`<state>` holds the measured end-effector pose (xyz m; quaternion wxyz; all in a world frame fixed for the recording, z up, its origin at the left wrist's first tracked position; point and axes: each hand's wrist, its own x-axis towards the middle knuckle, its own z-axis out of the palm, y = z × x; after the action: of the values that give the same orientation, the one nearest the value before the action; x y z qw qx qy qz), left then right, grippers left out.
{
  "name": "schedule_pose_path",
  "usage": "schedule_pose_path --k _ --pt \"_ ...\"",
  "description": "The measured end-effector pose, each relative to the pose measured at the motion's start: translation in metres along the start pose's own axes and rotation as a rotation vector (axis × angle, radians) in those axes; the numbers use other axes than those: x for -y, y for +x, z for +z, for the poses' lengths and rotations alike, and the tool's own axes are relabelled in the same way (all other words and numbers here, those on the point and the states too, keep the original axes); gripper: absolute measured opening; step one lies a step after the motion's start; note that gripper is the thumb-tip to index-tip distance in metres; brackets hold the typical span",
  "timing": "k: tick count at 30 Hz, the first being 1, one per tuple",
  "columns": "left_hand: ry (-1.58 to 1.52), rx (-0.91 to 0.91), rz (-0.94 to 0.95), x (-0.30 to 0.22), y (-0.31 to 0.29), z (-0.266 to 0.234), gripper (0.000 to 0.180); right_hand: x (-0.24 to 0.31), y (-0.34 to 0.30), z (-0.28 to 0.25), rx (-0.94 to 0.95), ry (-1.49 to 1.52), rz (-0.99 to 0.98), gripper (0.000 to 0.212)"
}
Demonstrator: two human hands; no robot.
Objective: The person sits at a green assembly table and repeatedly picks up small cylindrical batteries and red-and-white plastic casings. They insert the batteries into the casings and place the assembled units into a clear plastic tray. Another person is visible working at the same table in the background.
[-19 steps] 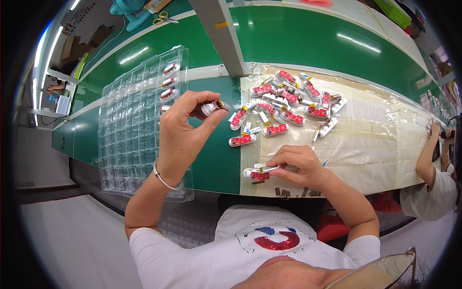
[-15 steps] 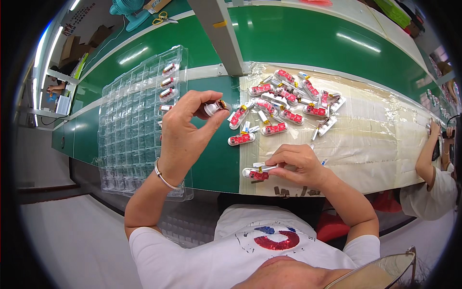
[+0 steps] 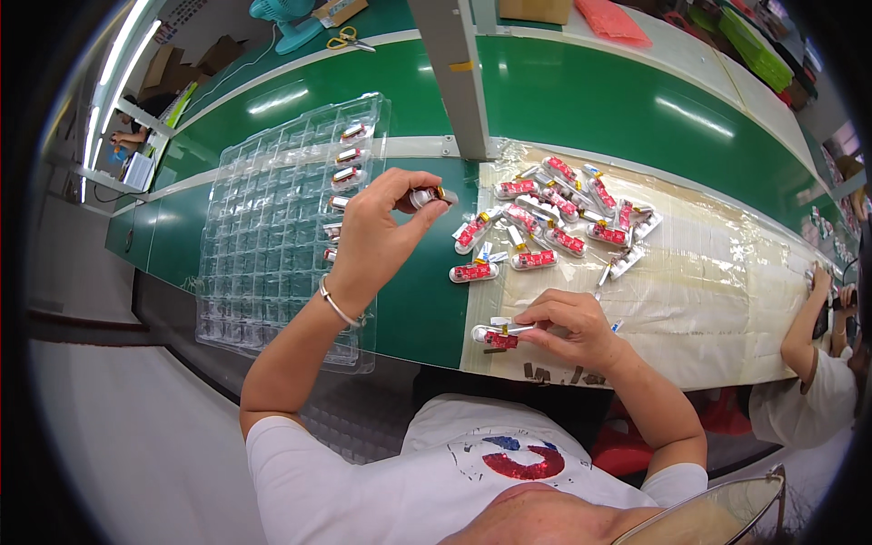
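Fingers of left hand pinching white piece, upper centre, right hand pinching red-board unit, lower centre, clear tray, left.

T-shirt, white, short-sleeved; round chest print, red and blue, dark flecks. Bangle, silver-coloured, left wrist. Glasses, thin-rimmed.

teal fan near yellow-handled scissors, coral plastic sheet, grey upright post
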<state>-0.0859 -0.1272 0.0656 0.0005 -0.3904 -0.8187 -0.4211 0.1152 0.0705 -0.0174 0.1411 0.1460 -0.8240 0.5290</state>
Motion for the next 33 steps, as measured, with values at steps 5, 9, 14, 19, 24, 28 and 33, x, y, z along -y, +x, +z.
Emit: schedule_pose_path --k 5,9,14,19,24,28,33 --pt "-0.056 -0.008 -0.096 0.058 0.014 -0.003 0.022 0.000 0.000 0.000 -0.006 -0.007 0.045 0.016" --pt "-0.071 0.109 -0.209 0.080 0.023 0.002 0.021 0.000 0.001 -0.002 -0.030 0.013 0.043 0.017" --pt "0.410 0.104 0.006 0.098 0.010 0.002 0.036 0.002 0.000 -0.005 -0.072 0.013 0.144 0.019" --pt "0.183 0.111 0.036 0.031 -0.015 0.003 0.050 -0.002 -0.006 -0.006 -0.224 -0.020 0.082 0.019" --pt "-0.249 0.314 -0.226 -0.036 -0.071 0.033 0.056 0.002 -0.007 -0.007 -0.295 -0.053 0.029 0.022" --pt "-0.620 0.265 -0.334 -0.038 -0.087 0.065 0.042 0.006 -0.005 -0.006 -0.325 -0.083 -0.014 0.023" --pt "-0.813 0.149 -0.382 -0.045 -0.092 0.083 0.028 0.017 -0.006 -0.012 -0.372 -0.235 -0.076 0.024"
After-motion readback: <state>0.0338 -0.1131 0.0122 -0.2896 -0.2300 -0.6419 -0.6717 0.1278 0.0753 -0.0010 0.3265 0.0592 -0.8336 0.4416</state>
